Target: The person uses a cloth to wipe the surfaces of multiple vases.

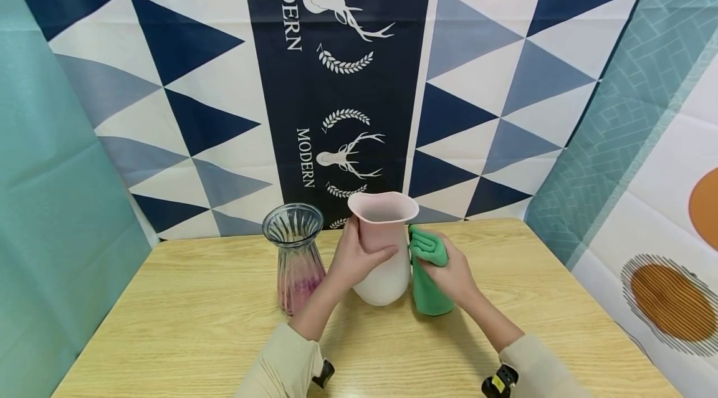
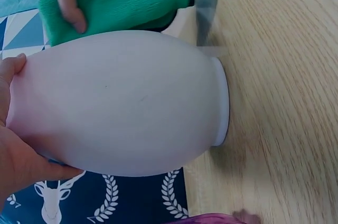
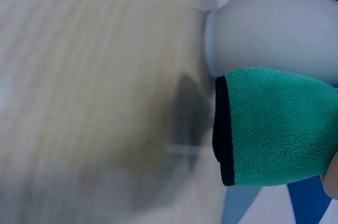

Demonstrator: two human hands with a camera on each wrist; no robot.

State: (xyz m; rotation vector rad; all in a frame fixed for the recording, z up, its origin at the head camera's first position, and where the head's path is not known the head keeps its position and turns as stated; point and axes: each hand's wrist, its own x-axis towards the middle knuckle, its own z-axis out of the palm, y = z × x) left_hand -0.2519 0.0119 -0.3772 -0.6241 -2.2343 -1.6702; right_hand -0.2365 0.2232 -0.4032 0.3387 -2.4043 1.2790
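Observation:
A vase (image 1: 384, 273), pink at its flared rim and white below, stands upright on the table. My left hand (image 1: 359, 256) grips it round the neck, thumb across the front; the left wrist view shows the white body (image 2: 132, 102) and its base on the wood. In my right hand (image 1: 455, 270) is a folded green cloth (image 1: 430, 283), held beside the vase's right side. Dark edging borders the cloth (image 3: 285, 129) in the right wrist view, where it overlaps the vase's outline. Whether it presses on the vase I cannot tell.
A ribbed glass vase (image 1: 297, 261), bluish at the rim and pink-purple lower down, stands on the wooden table (image 1: 185, 317) left of my left forearm. Behind the table hangs a patterned cloth backdrop (image 1: 342, 86); a teal curtain (image 1: 50, 199) borders the left side.

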